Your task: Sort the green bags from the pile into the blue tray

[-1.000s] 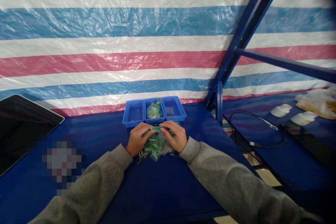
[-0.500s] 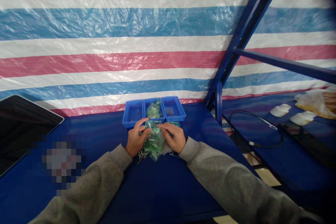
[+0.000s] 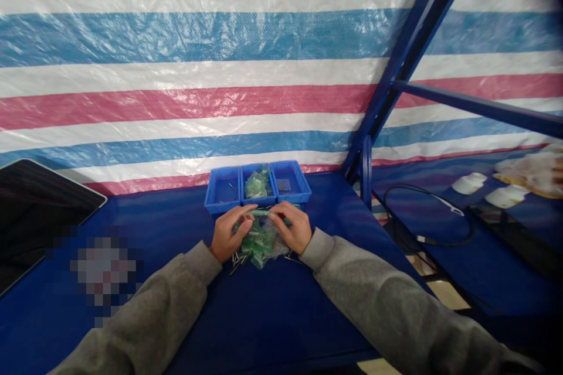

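Note:
My left hand (image 3: 230, 232) and my right hand (image 3: 294, 227) pinch the two ends of a small clear greenish plastic bag (image 3: 259, 212). It looks like a narrow strip, folded or seen edge-on; I cannot tell which. Below it on the table lies a pile of green and clear plastic bags (image 3: 256, 246), partly hidden by my fingers. Thin metal pins (image 3: 237, 262) stick out at the pile's left side. Just beyond my hands stand three joined blue bins. Green bags (image 3: 258, 183) fill the middle bin (image 3: 245, 191). The left bin (image 3: 219, 187) holds a thin pin, the right bin (image 3: 299, 179) a small clear bag.
A dark-screened tablet or monitor (image 3: 35, 217) lies at the left of the blue table (image 3: 264, 322). Right of a blue metal frame (image 3: 409, 53), another surface carries a looped black cable (image 3: 428, 243), white cups or rolls (image 3: 470, 183) and a plastic bag (image 3: 534, 170). Striped sheeting (image 3: 197, 99) hangs behind.
The bag between my hands was spread out facing me and now shows as a narrow strip. My fingers have shifted slightly; both wrists stay in place.

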`<act>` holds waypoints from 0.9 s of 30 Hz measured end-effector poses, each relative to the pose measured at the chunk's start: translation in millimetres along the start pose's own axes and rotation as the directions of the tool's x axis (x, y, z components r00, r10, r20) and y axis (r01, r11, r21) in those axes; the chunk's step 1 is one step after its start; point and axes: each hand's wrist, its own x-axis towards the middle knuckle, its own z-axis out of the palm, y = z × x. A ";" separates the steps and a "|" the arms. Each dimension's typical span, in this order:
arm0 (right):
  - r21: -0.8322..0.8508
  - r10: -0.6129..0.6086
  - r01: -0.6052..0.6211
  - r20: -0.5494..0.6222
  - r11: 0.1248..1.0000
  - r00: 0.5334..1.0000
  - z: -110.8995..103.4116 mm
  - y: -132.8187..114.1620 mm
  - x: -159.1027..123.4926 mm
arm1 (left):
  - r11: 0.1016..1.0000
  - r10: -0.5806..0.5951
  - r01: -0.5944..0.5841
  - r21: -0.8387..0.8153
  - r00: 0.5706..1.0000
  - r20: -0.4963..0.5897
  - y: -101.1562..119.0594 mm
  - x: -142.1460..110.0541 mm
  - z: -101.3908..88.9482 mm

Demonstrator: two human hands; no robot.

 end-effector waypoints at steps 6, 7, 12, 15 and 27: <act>-0.028 0.016 -0.016 -0.023 0.999 1.000 0.5 1.1 -1.1 | 0.994 0.008 0.003 0.114 0.996 -0.092 -0.1 6.1 5.6; -0.030 0.018 -0.019 -0.026 0.999 0.999 0.4 1.0 -1.1 | 0.994 0.008 0.002 0.107 0.995 -0.101 -0.2 6.7 6.0; -0.031 0.022 -0.022 -0.004 0.999 1.000 0.3 0.5 -0.8 | 0.996 0.030 -0.021 0.083 0.993 -0.115 0.5 6.4 4.7; -0.049 0.003 -0.001 0.029 0.999 1.000 0.3 0.3 0.0 | 0.997 0.005 0.002 0.073 0.996 -0.089 -1.4 3.6 5.1; 0.028 -0.010 0.009 0.040 1.000 0.999 -0.1 -2.5 2.6 | 0.995 0.031 -0.019 0.100 0.992 -0.119 -6.2 1.4 5.6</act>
